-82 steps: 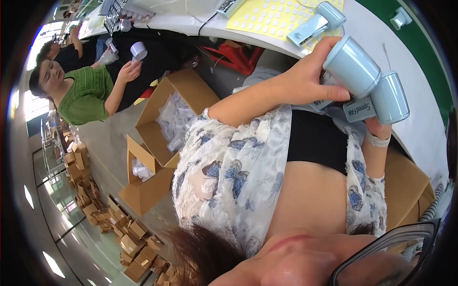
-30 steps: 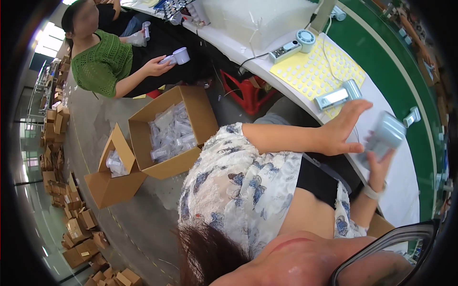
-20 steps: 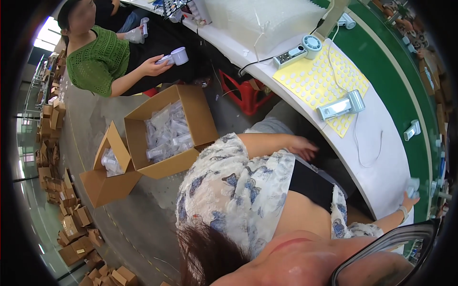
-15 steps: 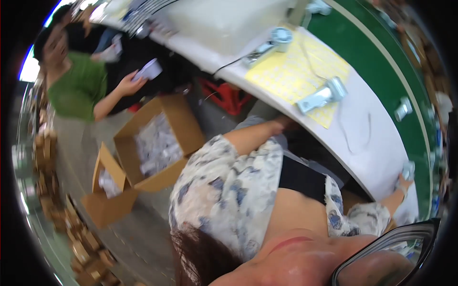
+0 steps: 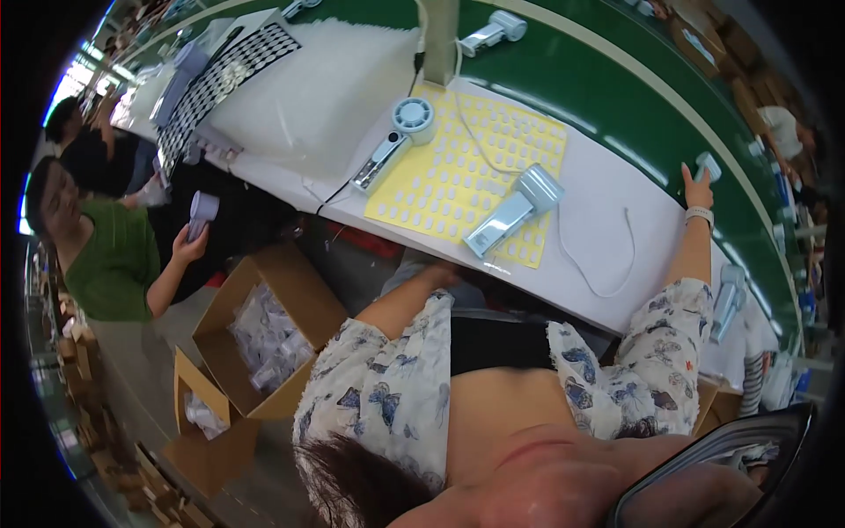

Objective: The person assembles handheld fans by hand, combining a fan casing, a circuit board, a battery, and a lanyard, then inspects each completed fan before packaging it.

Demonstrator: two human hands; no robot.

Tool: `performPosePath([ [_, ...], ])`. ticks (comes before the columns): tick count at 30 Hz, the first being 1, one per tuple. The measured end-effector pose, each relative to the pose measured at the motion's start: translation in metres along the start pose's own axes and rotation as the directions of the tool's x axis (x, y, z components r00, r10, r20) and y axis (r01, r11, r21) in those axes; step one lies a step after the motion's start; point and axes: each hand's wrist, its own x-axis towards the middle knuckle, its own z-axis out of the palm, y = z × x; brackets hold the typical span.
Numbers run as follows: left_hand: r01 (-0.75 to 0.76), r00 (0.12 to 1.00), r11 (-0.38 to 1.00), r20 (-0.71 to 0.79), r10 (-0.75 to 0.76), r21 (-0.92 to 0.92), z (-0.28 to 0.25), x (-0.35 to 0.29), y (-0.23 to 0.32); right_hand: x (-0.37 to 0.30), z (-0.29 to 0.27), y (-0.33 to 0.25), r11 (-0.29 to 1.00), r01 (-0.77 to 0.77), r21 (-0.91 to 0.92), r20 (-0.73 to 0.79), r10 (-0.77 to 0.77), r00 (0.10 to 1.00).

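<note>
My right hand (image 5: 698,191) reaches out over the green conveyor belt, at a small light blue handheld fan (image 5: 708,167). Its thumb is spread away from the fan, whose handle is partly hidden by the hand. My left hand (image 5: 443,275) rests low beside the table's near edge, fingers out of sight. On a yellow sticker sheet (image 5: 422,198) lies one light blue handheld fan (image 5: 519,207) with a white cable near it. A second handheld fan (image 5: 396,143), with a round vented head, lies across the sheet's left side. Another handheld fan (image 5: 729,302) is right of my right forearm.
A pile of clear plastic bags (image 5: 308,88) and a sheet of black round stickers (image 5: 233,75) lie at the table's left. A post (image 5: 440,40) rises by the belt. An open carton (image 5: 330,304) of bagged items stands left. A co-worker in green holds a lilac fan (image 5: 203,208).
The view has turned, shifting the table leftward. My right hand has moved from the table's right end outward over the belt. My left hand stays by the table edge.
</note>
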Motion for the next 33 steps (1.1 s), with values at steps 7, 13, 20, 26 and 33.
performPosePath([
  [7, -0.095, 0.99, 0.884, -0.14, 0.034, -0.457, 0.043, 0.005, 0.019, 0.009, 0.002, -0.06, 0.832, 0.545, 0.103, -0.072, -0.54, 0.838],
  [13, -0.139, 0.988, 0.877, -0.118, 0.095, -0.46, 0.088, -0.033, 0.071, -0.043, -0.017, -0.242, 0.64, 0.694, 0.329, 0.11, -0.756, 0.645],
  [20, -0.125, 0.983, 0.921, 0.079, 0.165, -0.368, 0.089, -0.02, 0.076, 0.02, 0.054, -0.344, 0.836, 0.493, 0.242, 0.215, -0.541, 0.813],
  [26, -0.136, 0.975, 0.878, 0.093, 0.2, -0.459, 0.089, -0.015, 0.071, -0.008, 0.05, -0.423, 0.936, 0.345, 0.078, 0.494, -0.336, 0.802],
  [33, -0.088, 0.973, 0.864, 0.143, 0.182, -0.496, 0.087, -0.017, 0.075, -0.026, 0.043, -0.443, 0.923, 0.381, -0.048, 0.418, -0.327, 0.847],
])
